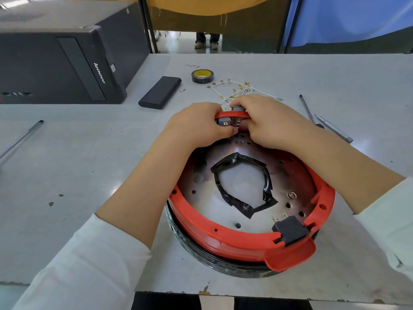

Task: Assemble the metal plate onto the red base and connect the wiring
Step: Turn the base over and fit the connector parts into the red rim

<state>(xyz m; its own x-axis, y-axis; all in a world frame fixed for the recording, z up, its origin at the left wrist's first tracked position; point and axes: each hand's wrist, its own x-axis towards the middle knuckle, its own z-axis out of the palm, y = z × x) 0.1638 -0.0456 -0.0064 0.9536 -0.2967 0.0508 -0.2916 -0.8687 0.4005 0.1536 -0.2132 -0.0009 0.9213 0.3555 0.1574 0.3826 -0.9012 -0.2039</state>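
Metal plate [288, 177] already sits inside the red base [243, 241], which rests on a black ring near the front edge of the grey table [335, 81]. The plate's middle opening is lined with black tape [266, 173], and a black block [290, 229] is clipped to the base's near rim, beside a red tab.

Both hands work at the far rim of the base. The left hand [196, 124] curls over the rim with its fingertips against a small grey part [223, 124] mounted there. The right hand [266, 121] curls over the rim from the other side, its fingers closed round a second grey part [237, 108] with metal tabs. How firmly either part is pinched cannot be told, since the fingers hide the contact.

The step in hand looks like seating these rim parts, so the plate-fitting stage seems largely done and the wiring has not begun. A bundle of white wires [241, 90] with brass ends lies loose on the table just beyond the hands, beside a roll of tape [202, 76].

Next, one hand likely needs to let go, pick out a wire, and push its brass end onto a metal tab while the other hand steadies the base.
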